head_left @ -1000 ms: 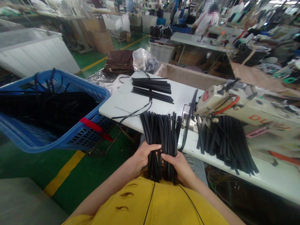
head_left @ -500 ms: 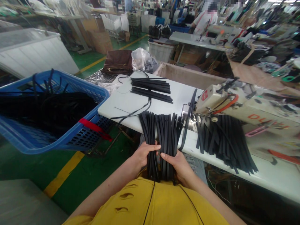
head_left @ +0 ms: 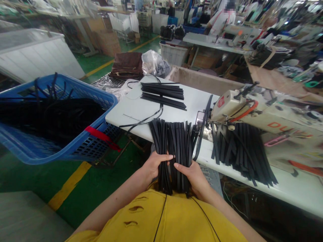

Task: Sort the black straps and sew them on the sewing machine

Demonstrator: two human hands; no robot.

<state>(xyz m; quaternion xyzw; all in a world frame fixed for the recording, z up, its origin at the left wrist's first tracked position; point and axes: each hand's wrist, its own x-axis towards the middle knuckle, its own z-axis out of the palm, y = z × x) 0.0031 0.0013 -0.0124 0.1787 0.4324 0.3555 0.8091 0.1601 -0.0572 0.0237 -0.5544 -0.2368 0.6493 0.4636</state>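
Observation:
Close to my body, my left hand is closed around a bundle of black strips, its thumb lying across the front. My right hand grips a second bundle of black strips alongside, thumb pointing inward. The upper ends of both bundles fan out over the front edge of the white sewing table, and the lower ends reach my yellow top. The fingers behind the strips are mostly hidden. A single black strip lies by the needle plate, just right of the right bundle.
A sewing machine stands on the right, with a loose pile of black strips beneath its arm. More black strips lie at the table's back. A blue basket of black strips stands left. A person sits farther off.
Both hands stay almost in place. The two bundles have come slightly closer together at their upper ends, narrowing the gap between them.

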